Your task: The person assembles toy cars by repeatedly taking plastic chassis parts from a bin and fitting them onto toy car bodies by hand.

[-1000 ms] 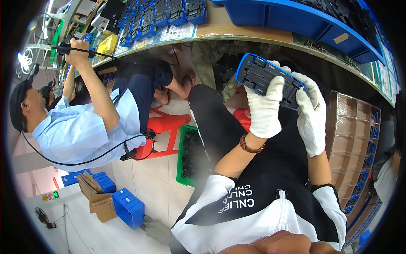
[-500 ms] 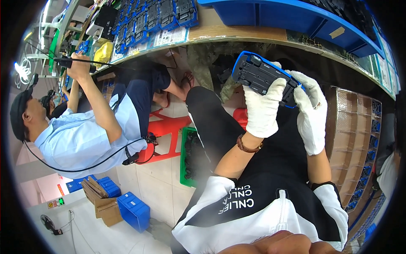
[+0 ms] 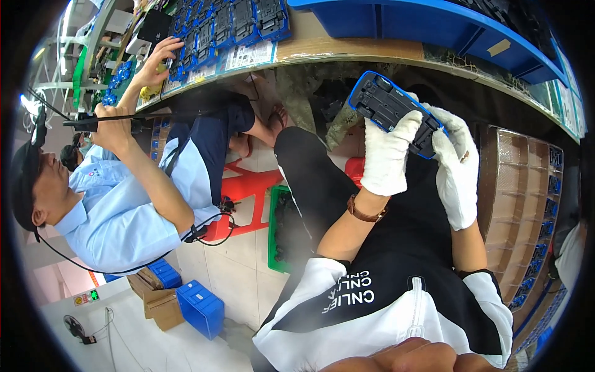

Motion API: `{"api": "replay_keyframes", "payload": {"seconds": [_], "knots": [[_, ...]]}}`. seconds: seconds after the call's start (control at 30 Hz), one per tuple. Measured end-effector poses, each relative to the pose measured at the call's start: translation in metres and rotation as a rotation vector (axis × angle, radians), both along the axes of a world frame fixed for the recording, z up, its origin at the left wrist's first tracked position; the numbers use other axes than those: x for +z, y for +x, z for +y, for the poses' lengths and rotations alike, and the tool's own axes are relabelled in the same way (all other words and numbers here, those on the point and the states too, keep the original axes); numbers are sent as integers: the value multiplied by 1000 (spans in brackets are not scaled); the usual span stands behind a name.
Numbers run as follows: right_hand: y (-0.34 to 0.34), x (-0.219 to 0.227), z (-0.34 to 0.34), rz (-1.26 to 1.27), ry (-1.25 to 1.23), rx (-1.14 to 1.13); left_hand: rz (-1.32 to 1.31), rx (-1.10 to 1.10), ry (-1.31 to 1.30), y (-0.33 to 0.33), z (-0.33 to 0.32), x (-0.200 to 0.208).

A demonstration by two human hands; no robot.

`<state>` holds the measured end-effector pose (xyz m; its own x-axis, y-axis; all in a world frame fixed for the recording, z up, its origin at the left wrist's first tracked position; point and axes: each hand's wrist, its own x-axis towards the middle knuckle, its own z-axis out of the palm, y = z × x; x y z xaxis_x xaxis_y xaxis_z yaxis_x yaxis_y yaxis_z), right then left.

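Note:
Between my gloved hands is a blue-and-black toy car [image 3: 385,106], its black underside facing me and its blue body showing as a rim. My left hand [image 3: 385,158] wears a white knit glove and is closed on the car's near side, the thumb across the underside. At the car's right end, my right hand [image 3: 457,167], gloved too, has its thumb and fingers closed round that end. The blue top of the car is hidden from me. Both hands are above my lap, below the bench edge.
Rows of similar blue-and-black pieces [image 3: 214,28] stand on the bench [image 3: 347,49], beside a large blue bin [image 3: 427,25]. To my right leans a divided cardboard box [image 3: 511,186] with small blue items. A green crate [image 3: 276,248] is on the floor; a co-worker [image 3: 124,198] sits at left.
The toy car has tilted slightly in my hands, which stay almost in place. The co-worker has leaned and stretched a hand out to the pieces on the bench.

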<state>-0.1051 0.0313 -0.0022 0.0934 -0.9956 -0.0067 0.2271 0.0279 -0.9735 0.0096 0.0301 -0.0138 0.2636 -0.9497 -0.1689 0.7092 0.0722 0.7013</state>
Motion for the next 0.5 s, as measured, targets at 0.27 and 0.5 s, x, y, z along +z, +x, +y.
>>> {"api": "replay_keyframes", "payload": {"seconds": [0.27, 0.5], "knots": [[-7, -3, 0, 126, -37, 18, -92, 55, 3, -5, 0, 2], [-6, -2, 2, -52, 106, 14, 139, -11, -36, -1, 0, 4]]}}
